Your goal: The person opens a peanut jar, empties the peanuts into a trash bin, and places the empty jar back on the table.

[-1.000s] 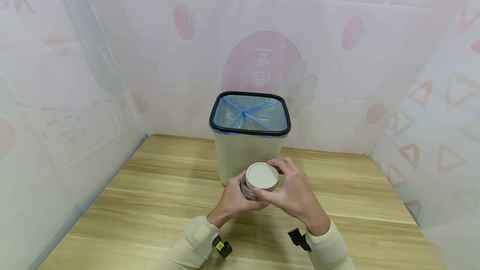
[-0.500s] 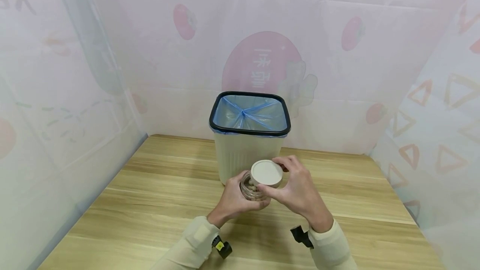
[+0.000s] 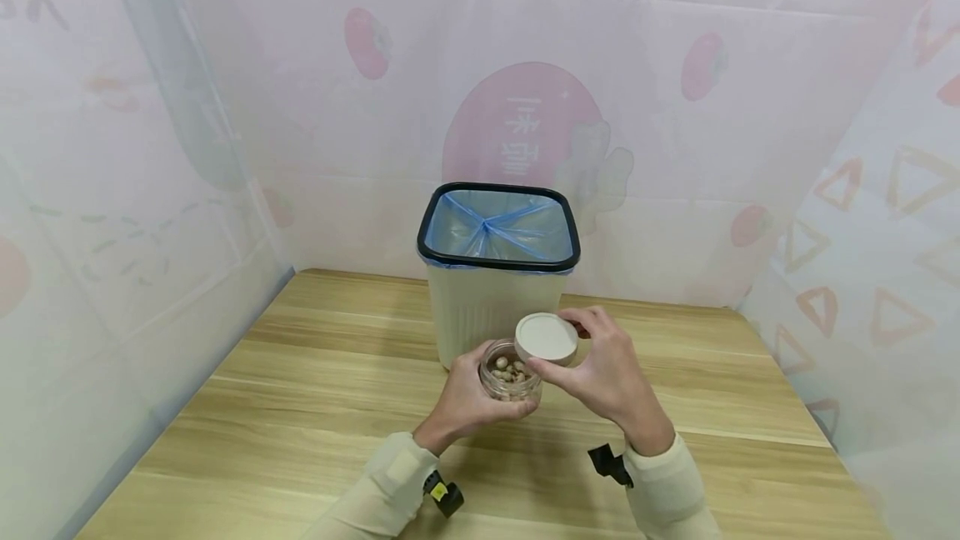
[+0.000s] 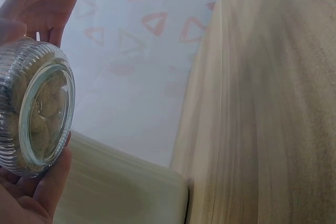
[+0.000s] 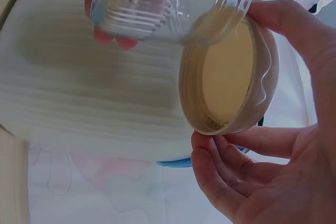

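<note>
My left hand (image 3: 467, 397) grips a clear ribbed jar (image 3: 517, 391) from its left side, above the table. Small light-brown pieces that look like nuts (image 3: 507, 371) show through its uncovered mouth. Between thumb and fingers, my right hand (image 3: 607, 369) pinches a cream round lid (image 3: 546, 336) by its rim. The lid is off the jar, just above and right of the mouth. In the right wrist view the hollow underside of the lid (image 5: 228, 80) shows beside the jar's glass rim. The left wrist view shows the jar's base (image 4: 47, 114).
Right behind the hands stands a cream trash bin (image 3: 487, 307) with a black rim and a blue bag (image 3: 487, 227) lining it. Everything is over a wood-grain table (image 3: 315, 390). Printed cloth walls (image 3: 300, 107) close off the back and both sides.
The lid has come off the jar's mouth and moved right and slightly up with my right hand, uncovering the contents. My left hand and the jar have stayed in place.
</note>
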Action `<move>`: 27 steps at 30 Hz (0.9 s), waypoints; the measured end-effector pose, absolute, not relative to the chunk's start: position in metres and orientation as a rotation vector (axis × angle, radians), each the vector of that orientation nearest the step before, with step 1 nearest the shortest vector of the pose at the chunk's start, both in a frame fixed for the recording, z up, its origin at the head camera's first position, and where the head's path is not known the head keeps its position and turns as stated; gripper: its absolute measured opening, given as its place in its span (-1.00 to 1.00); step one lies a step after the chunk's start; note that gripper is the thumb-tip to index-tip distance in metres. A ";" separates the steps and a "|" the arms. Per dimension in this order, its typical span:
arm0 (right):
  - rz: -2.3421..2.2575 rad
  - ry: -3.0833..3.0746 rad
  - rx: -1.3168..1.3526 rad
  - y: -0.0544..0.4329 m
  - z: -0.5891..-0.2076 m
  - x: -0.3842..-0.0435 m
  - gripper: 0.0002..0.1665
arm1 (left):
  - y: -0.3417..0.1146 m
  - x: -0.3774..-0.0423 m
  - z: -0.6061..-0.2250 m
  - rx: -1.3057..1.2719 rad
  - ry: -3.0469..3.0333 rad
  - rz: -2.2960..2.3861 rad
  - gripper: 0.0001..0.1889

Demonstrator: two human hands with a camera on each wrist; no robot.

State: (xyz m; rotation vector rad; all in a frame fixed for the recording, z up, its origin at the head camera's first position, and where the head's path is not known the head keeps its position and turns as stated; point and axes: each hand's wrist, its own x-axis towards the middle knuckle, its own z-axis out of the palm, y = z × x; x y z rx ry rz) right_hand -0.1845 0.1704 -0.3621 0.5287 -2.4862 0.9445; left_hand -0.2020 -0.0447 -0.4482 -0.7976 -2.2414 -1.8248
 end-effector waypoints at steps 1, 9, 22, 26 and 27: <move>0.945 -2.489 0.522 0.172 -0.362 -0.185 -0.21 | -0.045 -0.202 -0.448 -0.798 -2.242 -1.826 -0.26; 0.956 -2.509 0.474 0.180 -0.362 -0.189 -0.23 | -0.045 -0.203 -0.448 -0.811 -2.233 -1.829 -0.30; 0.945 -2.494 0.392 0.195 -0.361 -0.193 -0.22 | -0.045 -0.202 -0.447 -0.822 -2.215 -1.823 -0.32; 0.941 -2.486 0.363 0.201 -0.360 -0.195 -0.22 | -0.044 -0.202 -0.446 -0.821 -2.217 -1.819 -0.32; 0.938 -2.486 0.354 0.202 -0.360 -0.195 -0.23 | -0.045 -0.202 -0.446 -0.822 -2.217 -1.820 -0.32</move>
